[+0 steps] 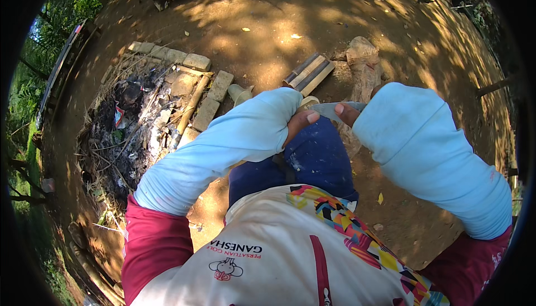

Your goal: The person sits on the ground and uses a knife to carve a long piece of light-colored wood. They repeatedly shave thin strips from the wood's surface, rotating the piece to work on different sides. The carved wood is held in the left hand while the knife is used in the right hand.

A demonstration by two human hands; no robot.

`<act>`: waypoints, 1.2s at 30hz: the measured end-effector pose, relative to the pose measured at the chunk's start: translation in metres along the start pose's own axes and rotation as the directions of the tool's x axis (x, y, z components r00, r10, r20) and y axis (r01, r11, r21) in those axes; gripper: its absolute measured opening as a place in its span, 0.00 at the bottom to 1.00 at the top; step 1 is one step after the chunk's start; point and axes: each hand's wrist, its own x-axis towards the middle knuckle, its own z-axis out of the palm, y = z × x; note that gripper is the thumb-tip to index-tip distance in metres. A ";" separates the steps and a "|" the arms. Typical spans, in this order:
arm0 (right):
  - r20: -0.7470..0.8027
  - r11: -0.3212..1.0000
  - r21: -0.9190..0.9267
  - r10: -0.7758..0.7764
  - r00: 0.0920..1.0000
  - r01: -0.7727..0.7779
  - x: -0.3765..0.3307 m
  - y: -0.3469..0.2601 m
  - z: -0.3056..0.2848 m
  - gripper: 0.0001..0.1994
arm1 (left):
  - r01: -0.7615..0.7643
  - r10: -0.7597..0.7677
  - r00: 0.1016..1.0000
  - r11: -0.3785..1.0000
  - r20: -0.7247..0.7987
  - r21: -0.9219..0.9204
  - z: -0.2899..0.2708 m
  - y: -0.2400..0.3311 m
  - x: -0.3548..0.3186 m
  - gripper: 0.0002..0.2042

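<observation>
A grey knife blade [350, 107] reaches across between my two hands, above my knees. My right hand [347, 114] is closed on it, thumb pressed along the metal; the other fingers hide behind a light blue sleeve. My left hand [301, 122] is closed too, its thumb close to the blade's left end. A small pale piece [309, 102] shows just behind the left thumb. Whether the left fingers grip this piece or the blade is hidden by the sleeve.
A burnt heap of ash and litter [134, 111] lies at left, edged by pale bricks [207, 113] and a bamboo pole [194, 102]. Wooden slats [309, 74] and a thick log [363, 63] lie ahead on bare soil. A dark bench-like edge [58, 74] stands far left.
</observation>
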 end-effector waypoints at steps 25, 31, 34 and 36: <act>0.091 0.852 -0.479 -0.192 0.977 0.212 0.021 -0.015 -0.036 0.15 | -0.135 0.188 0.834 0.981 0.518 -0.137 0.003 -0.014 0.023 0.14; -0.233 0.996 0.092 0.000 0.973 0.022 -0.005 0.036 -0.023 0.18 | 0.132 -0.053 0.960 0.952 0.275 -0.276 -0.003 -0.014 -0.003 0.21; -0.295 0.836 0.541 0.287 0.911 -0.089 -0.022 0.043 0.003 0.22 | 0.122 -0.065 0.982 0.933 0.176 -0.340 0.004 -0.019 -0.003 0.25; -0.162 0.639 0.753 0.412 0.897 -0.158 -0.031 0.040 0.018 0.24 | 0.099 -0.049 0.990 0.909 0.134 -0.404 0.012 -0.020 0.002 0.28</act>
